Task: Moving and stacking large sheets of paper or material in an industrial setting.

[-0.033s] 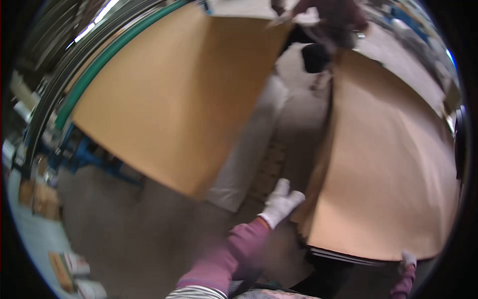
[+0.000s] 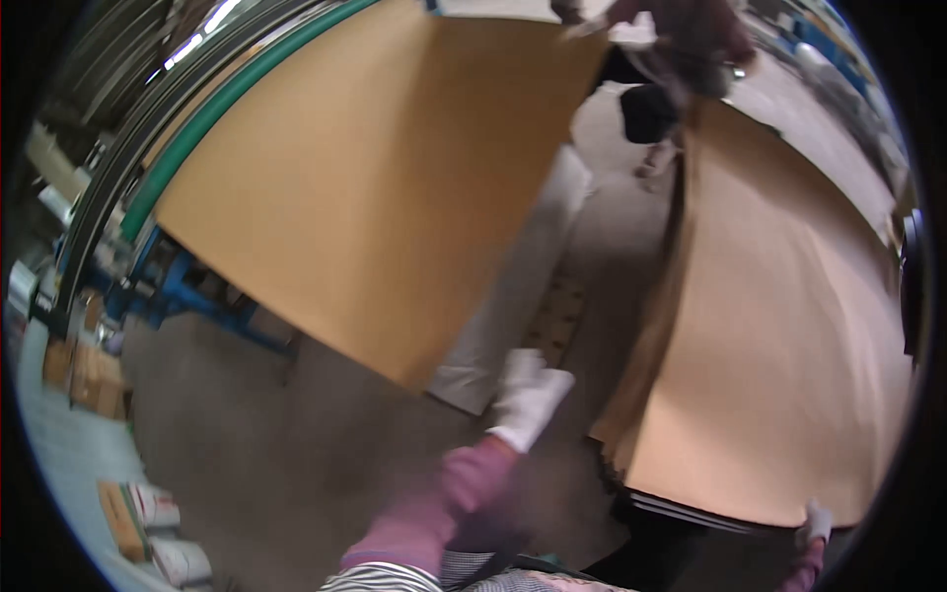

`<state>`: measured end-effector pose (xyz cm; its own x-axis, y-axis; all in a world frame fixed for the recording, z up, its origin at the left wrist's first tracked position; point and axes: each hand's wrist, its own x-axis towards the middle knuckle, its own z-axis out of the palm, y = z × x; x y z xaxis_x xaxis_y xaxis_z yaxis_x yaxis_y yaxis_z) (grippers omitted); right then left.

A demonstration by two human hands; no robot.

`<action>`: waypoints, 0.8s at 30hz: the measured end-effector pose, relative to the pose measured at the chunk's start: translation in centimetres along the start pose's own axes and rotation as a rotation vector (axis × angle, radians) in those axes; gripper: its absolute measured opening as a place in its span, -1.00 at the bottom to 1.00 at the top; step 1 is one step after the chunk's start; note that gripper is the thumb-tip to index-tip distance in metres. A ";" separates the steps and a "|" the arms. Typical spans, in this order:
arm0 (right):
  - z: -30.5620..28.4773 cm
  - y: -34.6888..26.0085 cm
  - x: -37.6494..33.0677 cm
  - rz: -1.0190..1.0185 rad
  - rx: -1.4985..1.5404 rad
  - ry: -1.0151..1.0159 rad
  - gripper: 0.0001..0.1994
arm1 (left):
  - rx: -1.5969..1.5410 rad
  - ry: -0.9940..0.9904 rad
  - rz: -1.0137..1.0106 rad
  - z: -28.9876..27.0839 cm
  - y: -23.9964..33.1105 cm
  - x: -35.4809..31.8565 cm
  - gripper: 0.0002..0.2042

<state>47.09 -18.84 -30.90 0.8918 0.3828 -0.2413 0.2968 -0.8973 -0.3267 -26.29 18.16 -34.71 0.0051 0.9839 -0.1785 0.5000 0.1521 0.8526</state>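
Observation:
My left hand (image 2: 531,400), in a white glove, is stretched out with fingers apart and nothing in it. It is in the air just off the near right corner of a large tan sheet (image 2: 375,197) that slants over a green-edged machine. On the right a stack of similar brown sheets (image 2: 779,326) bulges, its layered edges showing on the left and near sides. My right hand (image 2: 817,521), also gloved, pinches the near edge of the top sheet close to its right corner; part of its fingers is hidden.
At the far side a co-worker (image 2: 691,39) has a hand at the tan sheet's far right corner. A grey sheet (image 2: 483,365) hangs below it, beside a pale perforated board (image 2: 559,316). Blue machine framing (image 2: 192,296) and cardboard boxes (image 2: 97,380) stand at left.
My left hand has moved left, away from the stack and toward the tan sheet's corner. My right hand stays at the stack's near edge. The whole view has shifted slightly.

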 end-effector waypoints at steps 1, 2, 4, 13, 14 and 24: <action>-0.5 -2.1 -0.1 -0.099 0.121 -0.021 -0.70 | -0.073 0.252 -0.118 -5.8 -2.9 -1.8 -0.26; 1.1 -10.3 -5.2 -0.124 0.101 -0.061 -0.70 | -0.146 0.496 -0.227 -10.9 -5.5 -3.8 -0.25; 1.7 -25.9 -19.7 -0.273 0.427 -0.081 -0.87 | -0.083 1.014 -0.545 -16.9 -15.0 -4.9 -0.09; 8.6 -42.6 -43.5 -0.383 0.476 -1.082 -0.82 | -0.711 0.263 -0.132 -21.1 -9.4 -3.5 -0.68; 8.3 -42.5 -44.6 -0.366 0.476 -1.129 -0.81 | -0.751 0.222 -0.151 -21.5 -2.8 -3.8 -0.72; 2.4 -36.7 -45.9 -0.880 0.763 -1.084 -0.58 | -1.092 -0.256 0.183 -24.1 26.8 -10.4 -0.65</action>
<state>-5.55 -3.01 -10.00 -0.2120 0.9675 -0.1376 0.0357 -0.1331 -0.9905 -33.77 14.26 1.83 0.2402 0.9707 0.0047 -0.5483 0.1316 0.8258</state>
